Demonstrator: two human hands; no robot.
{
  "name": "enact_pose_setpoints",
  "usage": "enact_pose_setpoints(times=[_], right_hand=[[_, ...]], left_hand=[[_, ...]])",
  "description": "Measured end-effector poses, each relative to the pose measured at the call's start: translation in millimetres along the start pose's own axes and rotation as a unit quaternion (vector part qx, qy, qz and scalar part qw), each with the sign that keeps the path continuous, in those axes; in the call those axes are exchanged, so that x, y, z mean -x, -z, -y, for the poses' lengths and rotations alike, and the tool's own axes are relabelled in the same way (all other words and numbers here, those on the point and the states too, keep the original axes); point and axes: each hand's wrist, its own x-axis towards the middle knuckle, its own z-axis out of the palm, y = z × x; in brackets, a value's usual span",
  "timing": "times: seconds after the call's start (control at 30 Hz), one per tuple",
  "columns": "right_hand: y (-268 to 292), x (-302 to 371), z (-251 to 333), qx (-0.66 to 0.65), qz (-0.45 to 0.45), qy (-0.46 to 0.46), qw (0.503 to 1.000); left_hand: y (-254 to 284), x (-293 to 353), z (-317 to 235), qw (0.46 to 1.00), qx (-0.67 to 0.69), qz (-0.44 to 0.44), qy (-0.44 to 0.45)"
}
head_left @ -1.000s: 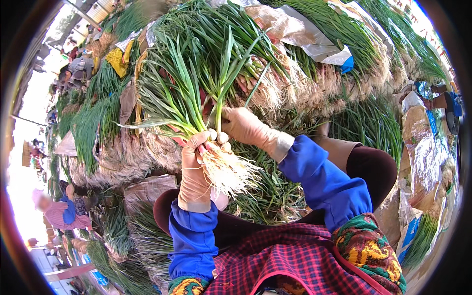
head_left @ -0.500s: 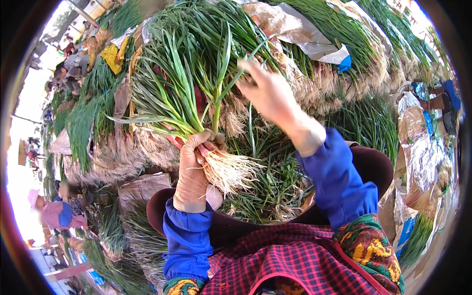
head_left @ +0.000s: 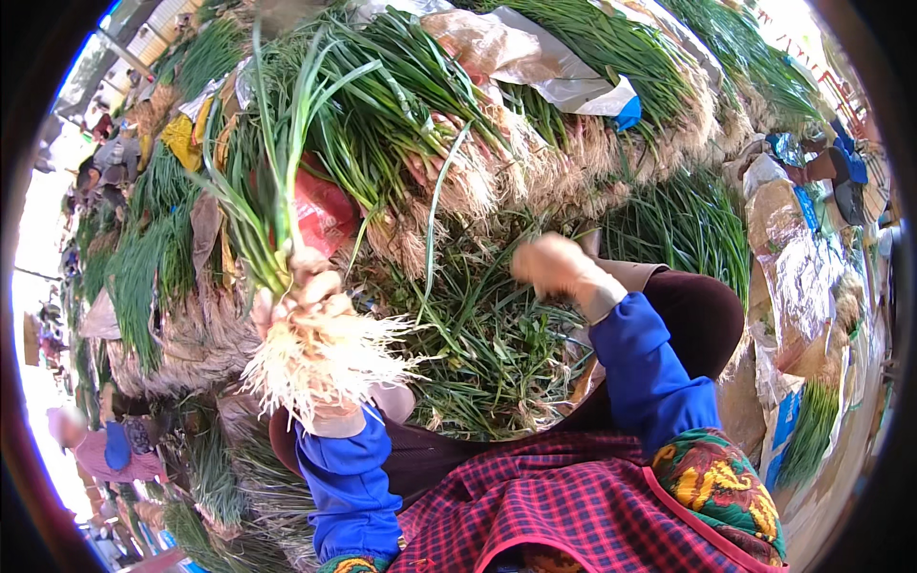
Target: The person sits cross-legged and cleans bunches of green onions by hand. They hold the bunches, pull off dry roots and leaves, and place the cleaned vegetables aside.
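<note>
A bunch of green garlic [head_left: 285,215] stands upright in my left hand [head_left: 320,286], its long leaves fanning up and away from me. The fingers are closed around the reddish stems. Pale, tangled roots [head_left: 320,358] spread towards me and cover much of that hand and wrist. To the right, my right hand [head_left: 557,265] is raised near my knee, apart from the bunch. It looks rounded but is smeared by motion, so its fingers do not show clearly. One long loose green leaf [head_left: 441,205] stands out between the hands. Trimmed leaves [head_left: 506,353] lie heaped below them.
Rows of green garlic bunches [head_left: 401,95] lie ahead, roots towards me, with plastic sheeting [head_left: 549,57] over some. A red plastic bag [head_left: 323,208] shows behind the held bunch. Wrinkled sheeting [head_left: 802,272] lies at right. A person in pink [head_left: 119,454] is at far left.
My left hand has tilted the bunch upright and moved left, turning its roots towards me. My right hand has dropped away from the leaves, down towards my knee. The view has shifted slightly.
</note>
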Motion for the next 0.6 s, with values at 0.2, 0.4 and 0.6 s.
enact_pose_setpoints(times=[0.2, 0.4, 0.6], right_hand=[[63, -60, -28, -0.176, -0.398, -0.138, 0.890], [49, -27, 22, -0.273, -0.448, -0.028, 0.851], [34, 36, 95, -0.216, -0.415, 0.136, 0.873]], left_hand=[[-11, -19, 40, 1.000, -0.002, 0.024, 0.011], [-24, -8, 31, 0.986, -0.138, -0.090, 0.033], [-12, -12, 34, 0.926, -0.298, -0.229, 0.022]])
